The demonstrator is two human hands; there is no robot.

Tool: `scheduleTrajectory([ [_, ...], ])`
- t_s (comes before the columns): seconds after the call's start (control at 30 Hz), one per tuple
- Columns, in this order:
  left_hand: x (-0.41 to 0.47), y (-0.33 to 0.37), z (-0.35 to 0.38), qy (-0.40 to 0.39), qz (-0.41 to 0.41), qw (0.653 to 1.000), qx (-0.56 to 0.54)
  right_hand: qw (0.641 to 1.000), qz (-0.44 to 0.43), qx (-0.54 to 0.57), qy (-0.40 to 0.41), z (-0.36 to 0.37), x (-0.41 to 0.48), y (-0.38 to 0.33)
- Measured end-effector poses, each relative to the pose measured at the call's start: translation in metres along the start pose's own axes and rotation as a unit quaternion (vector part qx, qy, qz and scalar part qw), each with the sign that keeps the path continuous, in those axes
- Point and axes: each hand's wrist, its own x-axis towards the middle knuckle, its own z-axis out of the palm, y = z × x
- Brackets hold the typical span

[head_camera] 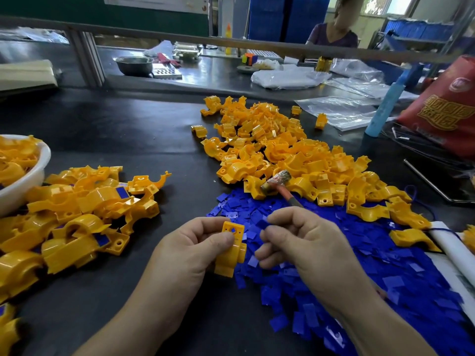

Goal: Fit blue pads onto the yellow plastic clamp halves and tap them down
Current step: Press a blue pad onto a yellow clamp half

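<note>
Left hand (pixel 190 250): low in the middle, its fingers (pixel 205 223) and thumb closed round a yellow clamp half (pixel 230 255), which it holds off the worktop (pixel 128 129).
Clamp half: upright in the left hand, its flat end plate on top and turned to the camera. A blue spot shows in the plate's middle hole.
Right hand (pixel 305 242): just right of the clamp half, with thumb and forefinger pinching a single blue pad (pixel 262 224) close to the plate. The pad is not yet on the plate.
Hammer (pixel 276 182): its head is over the edge of the yellow heap. The red handle runs down behind the right hand's fingers, and I cannot tell how it is gripped.
Pad heap (pixel 372 265): loose blue pads spread on the worktop under and to the right of the right hand.
Yellow heap (pixel 282 147): bare clamp halves piled behind the pad heap and touching it.
Left pile (pixel 84 209): clamp halves at the left, some showing blue pads.
Bowl (pixel 38 173): white, at the left edge, holding more yellow halves.
Far right: a red bag (pixel 447 109), a light-blue tube (pixel 384 109) and clear plastic bags (pixel 334 109).
Far bench: a metal bowl (pixel 133 65), and a person (pixel 334 34) seated beyond it.
</note>
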Motion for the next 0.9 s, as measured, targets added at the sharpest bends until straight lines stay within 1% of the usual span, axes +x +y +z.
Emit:
scheduleTrajectory([
  [0.07, -0.002, 0.0, 0.001, -0.009, 0.01, 1.0, 0.017, 0.997, -0.031, -0.062, -0.029, 0.009, -0.003, 0.002],
  [0.13, -0.003, 0.001, 0.002, -0.014, 0.024, 0.999, 0.036, 0.987, -0.063, -0.142, -0.039, 0.012, -0.005, 0.003],
  [0.27, -0.005, 0.003, 0.005, -0.019, 0.047, 0.996, 0.072, 0.955, -0.142, -0.26, -0.006, 0.013, -0.007, 0.006],
  [0.4, -0.007, 0.003, 0.006, -0.026, 0.055, 0.994, 0.095, 0.925, -0.208, -0.319, 0.006, 0.018, -0.007, 0.01],
  [0.5, -0.006, 0.002, 0.005, -0.023, 0.054, 0.992, 0.11, 0.936, -0.188, -0.297, 0.01, 0.019, -0.006, 0.011],
  [0.6, -0.006, 0.003, 0.005, -0.03, 0.049, 0.995, 0.083, 0.964, -0.119, -0.236, 0.017, 0.018, -0.004, 0.013],
  [0.7, -0.007, 0.004, 0.005, -0.042, 0.04, 0.997, 0.054, 0.983, -0.068, -0.167, -0.026, 0.016, -0.004, 0.012],
  [0.8, -0.007, 0.004, 0.006, -0.051, 0.036, 0.997, 0.033, 0.991, -0.056, -0.104, -0.064, 0.017, -0.005, 0.007],
  [0.9, -0.008, 0.005, 0.005, -0.061, 0.03, 0.998, 0.016, 0.989, -0.072, -0.117, -0.056, 0.02, -0.006, 0.008],
])
